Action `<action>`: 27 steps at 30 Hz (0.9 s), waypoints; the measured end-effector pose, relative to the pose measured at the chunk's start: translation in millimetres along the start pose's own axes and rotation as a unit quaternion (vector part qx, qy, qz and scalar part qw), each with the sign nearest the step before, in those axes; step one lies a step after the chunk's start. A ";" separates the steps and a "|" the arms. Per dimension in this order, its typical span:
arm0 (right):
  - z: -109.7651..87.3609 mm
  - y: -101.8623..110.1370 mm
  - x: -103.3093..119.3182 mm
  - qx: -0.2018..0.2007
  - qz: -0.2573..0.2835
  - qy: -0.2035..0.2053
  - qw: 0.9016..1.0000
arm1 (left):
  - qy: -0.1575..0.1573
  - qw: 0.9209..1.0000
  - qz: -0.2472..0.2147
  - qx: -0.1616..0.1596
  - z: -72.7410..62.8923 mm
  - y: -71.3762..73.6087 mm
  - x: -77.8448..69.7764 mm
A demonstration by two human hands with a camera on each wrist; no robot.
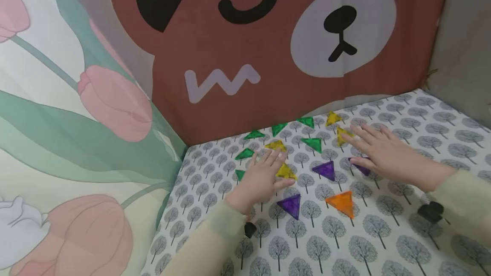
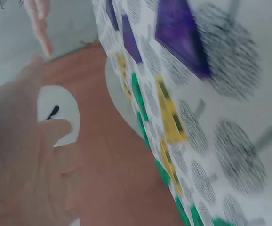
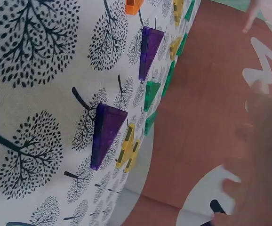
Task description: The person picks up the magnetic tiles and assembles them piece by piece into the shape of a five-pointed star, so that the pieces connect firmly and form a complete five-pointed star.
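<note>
Several see-through triangular tiles lie spread over a tree-print cloth (image 1: 303,250). My left hand (image 1: 261,178) is over the left group, palm down, fingers extended and thumb out. It overlaps a yellow triangle tile (image 1: 285,171) and sits close to a green triangle tile (image 1: 244,153). Over on the right, my right hand (image 1: 391,154) has its fingers spread, partly covering a purple triangle tile (image 1: 362,166) and reaching a yellow one near the back. Both wrist views show the hands raised off the cloth, with nothing in them. An orange triangle tile (image 1: 342,204) lies between the forearms.
Behind the cloth stands a brown wall hanging (image 1: 230,118) with a bear face. A tulip-print panel (image 1: 96,161) closes the left side, and a grey wall (image 1: 464,54) the right. More green triangle tiles (image 1: 305,122) line the back edge.
</note>
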State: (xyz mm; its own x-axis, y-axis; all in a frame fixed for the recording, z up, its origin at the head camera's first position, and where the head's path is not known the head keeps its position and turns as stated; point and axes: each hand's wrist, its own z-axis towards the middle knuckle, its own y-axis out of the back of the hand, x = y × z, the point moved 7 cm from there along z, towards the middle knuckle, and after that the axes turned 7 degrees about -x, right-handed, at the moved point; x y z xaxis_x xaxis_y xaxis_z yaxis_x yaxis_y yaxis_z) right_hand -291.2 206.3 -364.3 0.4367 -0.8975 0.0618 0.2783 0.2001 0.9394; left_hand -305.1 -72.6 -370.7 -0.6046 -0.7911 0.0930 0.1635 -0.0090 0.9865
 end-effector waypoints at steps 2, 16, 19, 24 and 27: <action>-3.7 -5.1 -3.1 0.025 0.008 -0.003 1.000 | -0.008 1.000 0.003 0.023 5.7 -3.3 -9.0; -36.4 -49.3 -22.8 0.140 0.059 -0.033 0.988 | -0.079 0.987 0.006 0.137 47.5 -37.3 -70.6; -39.5 -54.2 -23.5 0.141 0.069 -0.026 0.987 | -0.077 0.986 0.000 0.150 53.6 -45.0 -79.0; -39.0 -54.4 -21.3 0.134 0.069 -0.025 0.988 | -0.067 0.983 0.000 0.169 60.3 -56.7 -86.5; -36.0 -54.8 -14.9 0.125 0.070 -0.013 0.990 | -0.065 0.983 0.004 0.171 62.3 -60.7 -87.5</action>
State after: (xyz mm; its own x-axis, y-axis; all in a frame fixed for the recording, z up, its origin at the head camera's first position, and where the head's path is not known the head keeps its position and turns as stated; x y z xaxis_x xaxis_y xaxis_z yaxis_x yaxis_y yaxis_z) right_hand -282.1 222.9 -428.9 0.4335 -0.8779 0.2035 -0.0052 0.2234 0.9747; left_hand -310.7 35.3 -430.3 -0.7022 -0.7056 0.0947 -0.0898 0.2197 0.9714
